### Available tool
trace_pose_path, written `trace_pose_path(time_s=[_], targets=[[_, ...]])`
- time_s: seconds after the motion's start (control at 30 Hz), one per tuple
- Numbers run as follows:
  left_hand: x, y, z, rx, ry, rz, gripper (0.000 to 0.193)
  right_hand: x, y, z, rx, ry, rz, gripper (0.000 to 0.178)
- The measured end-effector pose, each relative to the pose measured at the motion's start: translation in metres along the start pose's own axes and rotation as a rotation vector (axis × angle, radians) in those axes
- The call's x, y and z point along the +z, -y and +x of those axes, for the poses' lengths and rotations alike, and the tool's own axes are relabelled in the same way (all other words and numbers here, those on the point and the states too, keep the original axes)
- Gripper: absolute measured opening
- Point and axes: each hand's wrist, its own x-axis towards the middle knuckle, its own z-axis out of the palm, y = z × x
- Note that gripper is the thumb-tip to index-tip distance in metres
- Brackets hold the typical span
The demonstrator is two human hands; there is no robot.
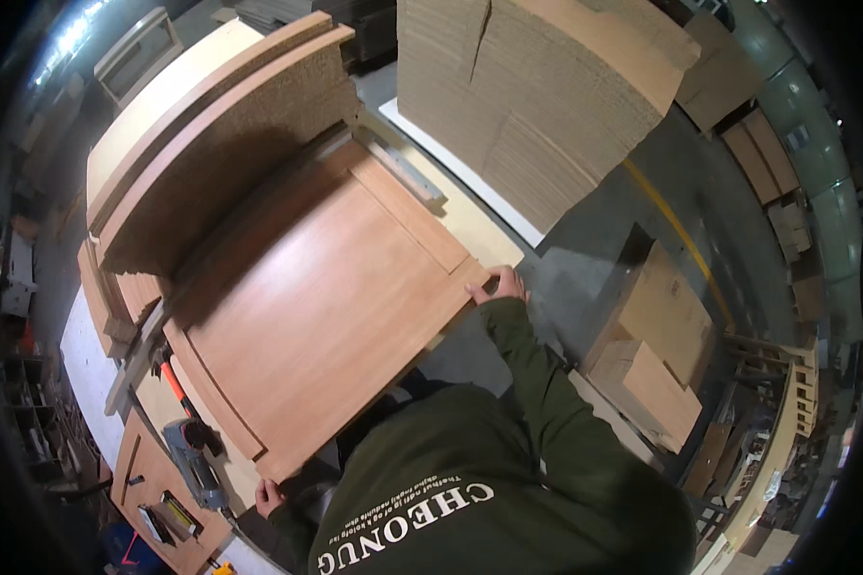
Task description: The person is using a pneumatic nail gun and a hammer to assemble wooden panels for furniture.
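Observation:
A reddish-brown wooden panel (307, 287) with raised border strips lies flat in front of me on a workbench. At its near right corner, my right hand (501, 285) is closed over the edge, the thumb on top. My left hand (269, 497) pinches the near left corner; part of it is hidden behind the panel and my sleeve. Beside the panel's left edge are a hammer (174, 381) with an orange handle and a grey nail gun (194, 465). A metal bar (398, 171) runs along the panel's far right side.
Stacked curved-looking wooden boards (221, 144) stand along the panel's far left side. A tall pile of cardboard sheets (537, 105) rises beyond the bench. Cardboard boxes (657, 326) sit to the right. Small strips (180, 513) lie on a wooden board (149, 479) at lower left.

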Motion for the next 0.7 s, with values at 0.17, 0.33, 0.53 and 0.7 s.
trace_pose_path(time_s=[0.17, 0.33, 0.53, 0.7], targets=[[-0.016, 0.013, 0.007, 0.105, -0.143, 0.112, 0.036, 0.005, 0.014, 0.014, 0.007, 0.222, -0.056, 0.063], [0.014, -0.027, 0.006, 0.214, 0.168, 0.365, 0.027, 0.041, 0.002, 0.076, -0.199, 0.426, -0.330, 0.057], [0.044, -0.036, -0.020, 0.249, -0.068, 0.292, 0.032, 0.051, -0.046, 0.081, -0.236, 0.176, 0.094, 0.062], [0.046, -0.053, -0.030, 0.127, -0.148, 0.299, 0.033, 0.065, -0.060, 0.087, -0.283, 0.141, 0.230, 0.057]])
